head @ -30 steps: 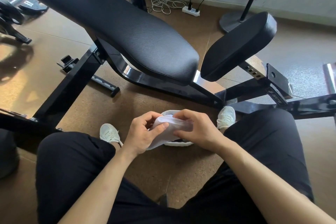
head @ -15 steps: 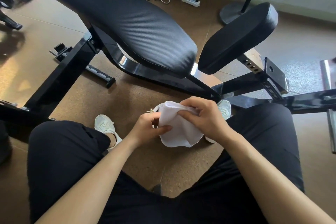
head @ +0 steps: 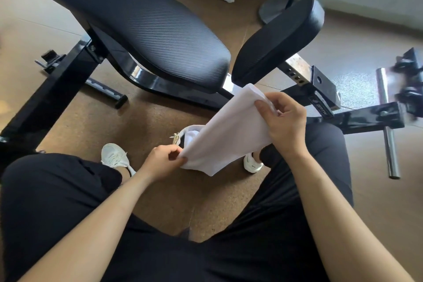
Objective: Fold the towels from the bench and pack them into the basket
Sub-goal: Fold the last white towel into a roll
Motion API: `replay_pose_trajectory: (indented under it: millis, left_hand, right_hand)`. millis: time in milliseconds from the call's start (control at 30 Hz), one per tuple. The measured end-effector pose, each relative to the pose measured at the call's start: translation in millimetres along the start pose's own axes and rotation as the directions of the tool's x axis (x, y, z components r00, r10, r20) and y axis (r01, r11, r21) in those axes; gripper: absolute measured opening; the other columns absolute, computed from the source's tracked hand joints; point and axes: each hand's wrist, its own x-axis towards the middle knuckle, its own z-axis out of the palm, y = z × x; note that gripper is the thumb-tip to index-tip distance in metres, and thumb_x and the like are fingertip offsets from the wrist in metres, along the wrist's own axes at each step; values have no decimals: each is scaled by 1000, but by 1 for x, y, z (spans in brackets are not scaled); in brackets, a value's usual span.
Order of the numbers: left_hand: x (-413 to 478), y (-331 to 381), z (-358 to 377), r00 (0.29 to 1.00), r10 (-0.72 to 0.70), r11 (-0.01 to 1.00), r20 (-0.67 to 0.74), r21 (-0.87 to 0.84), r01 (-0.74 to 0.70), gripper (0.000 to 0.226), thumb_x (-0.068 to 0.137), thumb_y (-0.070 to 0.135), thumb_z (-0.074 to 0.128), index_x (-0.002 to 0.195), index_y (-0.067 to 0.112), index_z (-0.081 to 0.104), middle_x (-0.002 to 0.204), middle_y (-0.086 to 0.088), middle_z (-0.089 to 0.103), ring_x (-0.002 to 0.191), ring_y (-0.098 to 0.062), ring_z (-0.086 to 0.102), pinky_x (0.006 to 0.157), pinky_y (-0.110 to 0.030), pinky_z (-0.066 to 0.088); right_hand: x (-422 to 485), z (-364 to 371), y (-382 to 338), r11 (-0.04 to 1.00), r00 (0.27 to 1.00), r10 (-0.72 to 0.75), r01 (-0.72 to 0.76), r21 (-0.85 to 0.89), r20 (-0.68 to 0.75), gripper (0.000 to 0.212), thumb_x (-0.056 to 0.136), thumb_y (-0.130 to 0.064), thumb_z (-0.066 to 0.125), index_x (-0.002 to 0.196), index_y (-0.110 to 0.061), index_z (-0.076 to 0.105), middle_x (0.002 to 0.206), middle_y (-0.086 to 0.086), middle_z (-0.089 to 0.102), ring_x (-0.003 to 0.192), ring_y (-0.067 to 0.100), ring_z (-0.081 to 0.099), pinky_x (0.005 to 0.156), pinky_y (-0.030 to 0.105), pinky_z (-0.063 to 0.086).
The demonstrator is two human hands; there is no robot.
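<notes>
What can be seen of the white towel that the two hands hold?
The white towel is plain, soft-looking cloth with no pattern, and it seems to be folded into a long band. It is stretched at a slant in the air between the person's knees, above the brown floor. The left hand pinches its lower corner, and the right hand grips its upper end. The bottom edge hangs loose below the left hand.
</notes>
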Motion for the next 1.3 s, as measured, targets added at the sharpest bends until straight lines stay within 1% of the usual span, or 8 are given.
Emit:
replay_pose_trajectory:
  millis: [133,233,367,467,567,833,1100,1300]
  left_hand:
    - [0,5,-9,989,-115,970,-94,-224,92,14,93,26,72,83,16,71,80,-1,68,75,-17,57,71,-34,43]
    - [-4,11,-16,973,-189,911,-131,-393,124,17,96,26,68,86,13,71,82,-4,66,81,-17,57,78,-37,44]
    - [-10,20,-25,955,-234,845,-180,-523,109,23,96,33,67,85,13,70,84,-8,66,85,-21,59,81,-40,47]
    - [-13,26,-29,940,-238,865,-245,-493,90,26,97,35,66,87,11,69,82,-6,66,81,-20,60,76,-36,48]
    - [-16,31,-29,918,-231,926,-322,-361,106,23,96,40,65,93,17,68,90,-2,69,86,-18,65,73,-31,51]
    - [-25,56,-27,948,-172,904,-267,-426,43,15,96,32,68,98,17,68,95,-2,69,91,-18,66,68,-24,50]
    - [-27,67,-21,971,-125,847,-204,-531,-3,14,95,28,69,101,16,68,97,-7,71,95,-27,71,76,-41,63]
    - [-28,73,-19,980,-31,800,-196,-593,-93,8,94,27,70,98,20,70,98,-3,75,97,-26,75,82,-53,63]
  right_hand:
    - [7,-3,7,997,995,54,-59,-58,-81,8,92,-27,73,98,-21,74,92,-5,71,78,12,59,67,8,44]
    - [9,-3,11,988,990,88,-101,-121,-111,4,93,-28,73,95,-25,71,89,-9,68,73,5,54,65,4,41]
    - [11,0,20,974,981,167,-180,-140,-104,8,92,-28,73,96,-22,70,87,-9,65,75,5,55,71,17,43]
    - [10,6,22,963,976,211,-218,-161,-61,14,93,-29,72,103,-19,70,96,-5,65,84,11,57,75,24,44]
    - [5,16,17,952,979,200,-187,-242,30,8,94,-26,71,99,-22,66,94,-6,64,79,1,54,68,16,39]
    - [-27,60,-1,969,926,132,-45,-242,354,12,92,-24,72,98,-26,62,91,-12,63,82,2,60,68,18,49]
    - [-46,82,-8,987,869,47,36,-158,493,14,92,-25,73,101,-29,63,103,-13,68,92,0,65,72,14,54]
    - [-45,87,-7,994,858,30,26,-102,512,35,91,-30,75,124,-26,66,112,-8,71,99,5,68,81,24,60]
